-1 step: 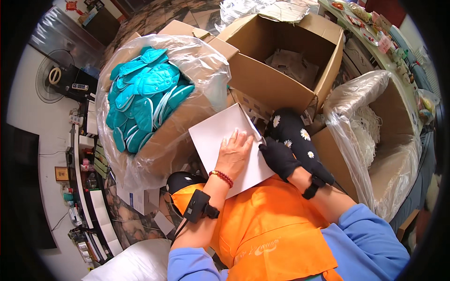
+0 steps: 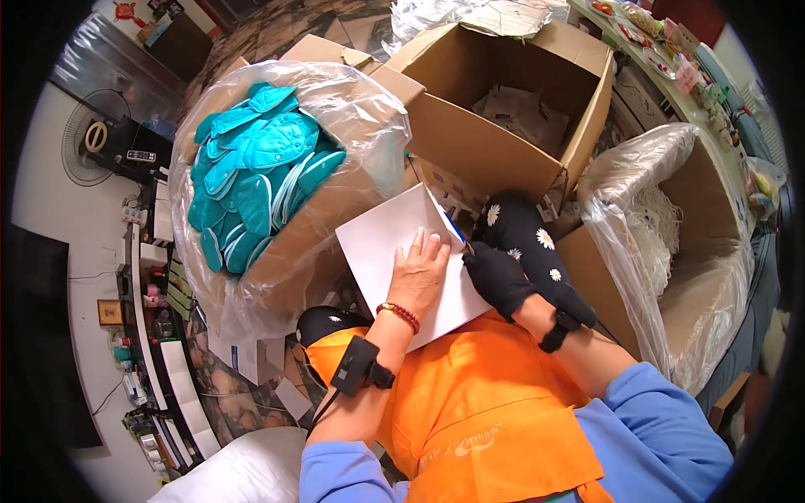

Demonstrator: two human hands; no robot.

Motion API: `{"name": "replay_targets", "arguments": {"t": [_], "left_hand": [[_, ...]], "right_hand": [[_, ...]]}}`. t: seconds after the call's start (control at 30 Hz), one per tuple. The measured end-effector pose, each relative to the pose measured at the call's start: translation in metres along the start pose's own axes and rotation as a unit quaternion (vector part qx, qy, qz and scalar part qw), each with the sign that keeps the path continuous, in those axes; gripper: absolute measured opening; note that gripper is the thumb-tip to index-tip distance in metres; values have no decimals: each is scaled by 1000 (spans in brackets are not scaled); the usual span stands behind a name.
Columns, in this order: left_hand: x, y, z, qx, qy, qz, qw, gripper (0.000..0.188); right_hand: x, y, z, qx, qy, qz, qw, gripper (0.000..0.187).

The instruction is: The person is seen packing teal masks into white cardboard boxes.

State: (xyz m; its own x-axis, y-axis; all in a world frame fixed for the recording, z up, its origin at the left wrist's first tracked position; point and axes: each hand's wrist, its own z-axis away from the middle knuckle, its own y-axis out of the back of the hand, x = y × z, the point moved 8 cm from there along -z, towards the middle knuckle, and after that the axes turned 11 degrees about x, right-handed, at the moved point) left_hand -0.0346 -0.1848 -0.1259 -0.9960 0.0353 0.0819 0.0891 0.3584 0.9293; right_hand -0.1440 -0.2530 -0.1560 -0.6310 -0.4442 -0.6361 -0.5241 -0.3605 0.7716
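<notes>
A white flat cardboard carton (image 2: 381, 251) rests tilted across my lap. My left hand (image 2: 419, 267), bare, lies on its upper face with the fingers stretched out and slightly spread. Along the carton's right side a second layer stands a little apart, with a blue strip showing at its edge. My right hand (image 2: 498, 278), in a black glove, is closed at that edge, fingertips pressed together. Whether it pinches the edge itself or a small thing cannot be made out. An orange apron (image 2: 478, 402) covers my lap beneath the carton.
On the left, a plastic-lined box (image 2: 293, 251) holds many teal padded fabric pieces (image 2: 268, 142). Ahead stands an open brown box (image 2: 486, 142) with flat pieces inside. To the right, another lined box (image 2: 662, 310) holds white stringy material (image 2: 652, 230). A white bag (image 2: 243, 469) lies lower left.
The blue strip at the carton's right edge shows more plainly now. My right hand has barely shifted, and my left hand stays flat on the carton.
</notes>
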Motion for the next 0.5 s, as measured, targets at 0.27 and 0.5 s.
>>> {"name": "replay_targets", "arguments": {"t": [0.27,0.5], "left_hand": [[8,-11,-14,-31,-8,-27,999,35],[3,-9,-55,-41,-97,-25,994,27]], "right_hand": [[-1,6,-41,67,37,63,995,20],[7,9,-40,114,13,-3,993,20]]}}
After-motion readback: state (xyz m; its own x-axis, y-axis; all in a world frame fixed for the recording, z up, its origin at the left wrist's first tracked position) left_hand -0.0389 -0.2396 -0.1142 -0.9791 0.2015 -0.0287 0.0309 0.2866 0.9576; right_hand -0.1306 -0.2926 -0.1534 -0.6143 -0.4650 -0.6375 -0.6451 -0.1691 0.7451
